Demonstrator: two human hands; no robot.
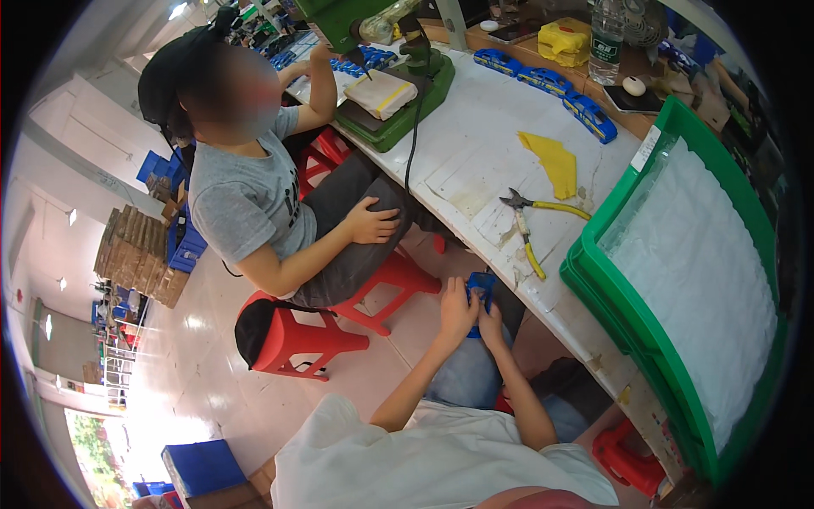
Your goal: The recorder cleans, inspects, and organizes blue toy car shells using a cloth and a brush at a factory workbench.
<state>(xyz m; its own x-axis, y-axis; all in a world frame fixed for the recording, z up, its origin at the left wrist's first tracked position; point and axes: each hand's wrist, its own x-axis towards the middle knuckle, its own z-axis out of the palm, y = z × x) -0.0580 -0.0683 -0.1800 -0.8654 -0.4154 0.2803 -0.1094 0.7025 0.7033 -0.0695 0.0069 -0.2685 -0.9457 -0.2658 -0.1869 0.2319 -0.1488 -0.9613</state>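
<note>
Both my hands hold a small blue toy part (pixel 482 287) down in front of my lap, below the edge of the white workbench (pixel 475 148). My left hand (pixel 456 310) grips its left side and my right hand (pixel 490 322) its lower right side. The part's details are partly hidden by my fingers. On the bench above lie yellow-handled pliers (pixel 527 222) and a yellow cloth (pixel 553 161).
A green crate (pixel 593 254) with white padding stands at the right. Blue toy trains (pixel 560 89) line the bench's far edge. A seated co-worker (pixel 254 195) on a red stool (pixel 292 339) works at a green press machine (pixel 398 93). A water bottle (pixel 605 34) and yellow box (pixel 565 41) stand behind.
</note>
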